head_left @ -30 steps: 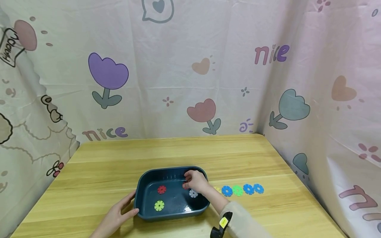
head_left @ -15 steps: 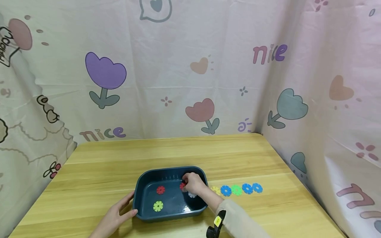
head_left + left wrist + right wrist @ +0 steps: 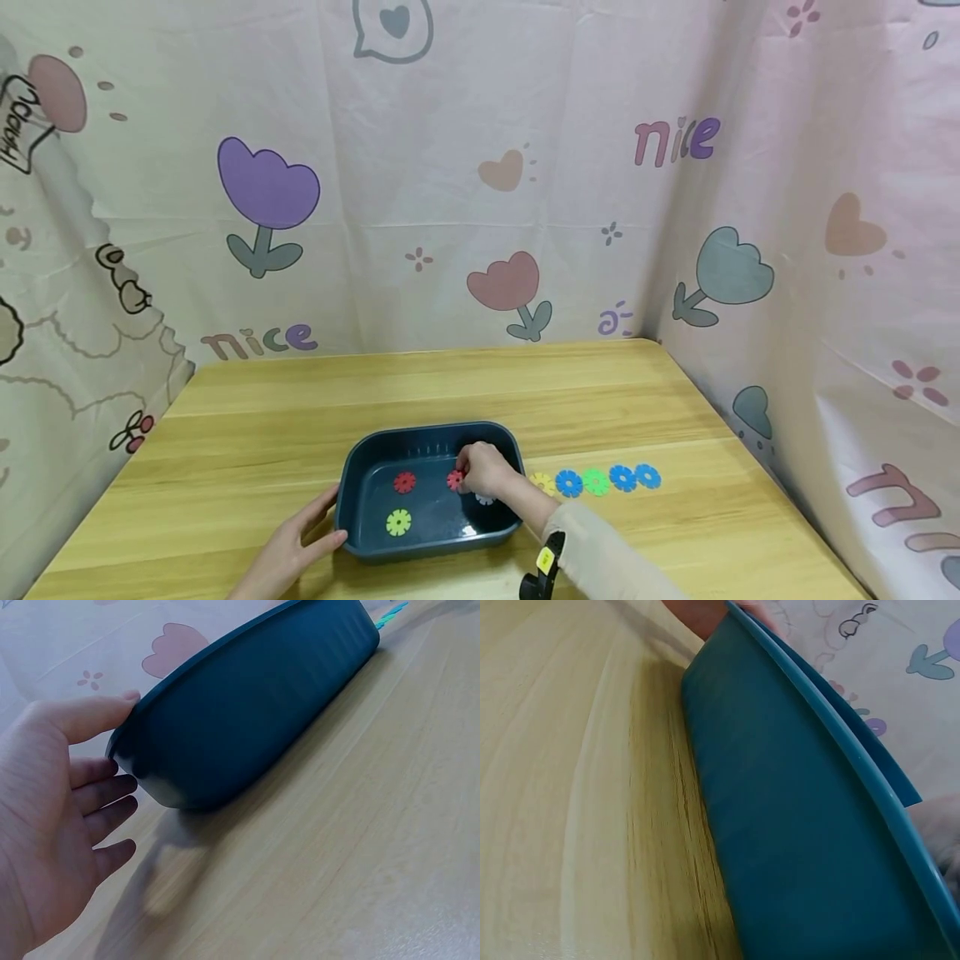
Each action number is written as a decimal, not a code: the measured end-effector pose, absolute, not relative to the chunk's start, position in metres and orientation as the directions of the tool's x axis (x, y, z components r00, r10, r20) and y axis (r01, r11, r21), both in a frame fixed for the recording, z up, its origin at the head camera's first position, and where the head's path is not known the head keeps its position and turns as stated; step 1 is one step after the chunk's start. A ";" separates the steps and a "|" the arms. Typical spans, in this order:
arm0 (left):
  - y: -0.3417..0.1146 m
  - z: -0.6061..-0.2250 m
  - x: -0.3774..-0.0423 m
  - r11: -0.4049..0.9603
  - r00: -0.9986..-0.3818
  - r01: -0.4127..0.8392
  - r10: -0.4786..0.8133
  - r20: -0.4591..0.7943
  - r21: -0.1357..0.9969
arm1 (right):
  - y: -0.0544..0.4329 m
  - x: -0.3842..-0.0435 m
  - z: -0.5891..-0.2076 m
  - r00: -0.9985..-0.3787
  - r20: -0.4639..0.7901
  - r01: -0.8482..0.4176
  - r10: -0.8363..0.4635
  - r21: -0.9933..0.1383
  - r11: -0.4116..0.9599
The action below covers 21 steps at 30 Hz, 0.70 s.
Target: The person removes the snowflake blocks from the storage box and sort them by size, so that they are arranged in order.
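While tray [image 3: 427,547] is touched by spread left hand [image 3: 295,542], red disc [image 3: 453,480] is pinched in right hand [image 3: 484,471]: presumably light, stiff, best held by edge.

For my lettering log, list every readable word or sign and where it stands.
"nice": backdrop, upper right
"nice": backdrop, lower left
"n": backdrop, lower right; the rest runs out of frame
Slanted lettering, backdrop's left edge: too unclear to read
Yellow tag, black wrist strap: too small to read
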<state>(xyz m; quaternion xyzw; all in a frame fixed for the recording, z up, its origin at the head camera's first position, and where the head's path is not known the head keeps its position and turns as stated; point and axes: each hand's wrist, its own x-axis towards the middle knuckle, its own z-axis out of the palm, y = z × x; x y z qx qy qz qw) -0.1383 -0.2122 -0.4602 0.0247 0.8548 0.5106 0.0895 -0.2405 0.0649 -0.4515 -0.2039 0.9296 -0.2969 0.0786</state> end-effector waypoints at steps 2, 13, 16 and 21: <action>-0.212 -0.460 -0.138 0.476 -0.984 -0.042 0.135 -0.120 0.879 | 0.065 -0.240 -0.452 -0.903 -0.023 -0.334 -0.430 -0.595 0.731; -0.212 -0.459 -0.138 0.481 -0.985 -0.016 0.142 -0.096 0.877 | 0.065 -0.239 -0.453 -0.882 -0.014 -0.319 -0.471 -0.719 0.618; -0.212 -0.458 -0.137 0.485 -0.985 -0.023 0.140 -0.103 0.874 | 0.065 -0.239 -0.453 -0.877 -0.040 -0.274 -0.478 -0.776 0.568; -0.212 -0.459 -0.136 0.483 -0.984 -0.029 0.139 -0.110 0.875 | 0.067 -0.239 -0.450 -0.877 -0.050 -0.218 -0.478 -0.845 0.488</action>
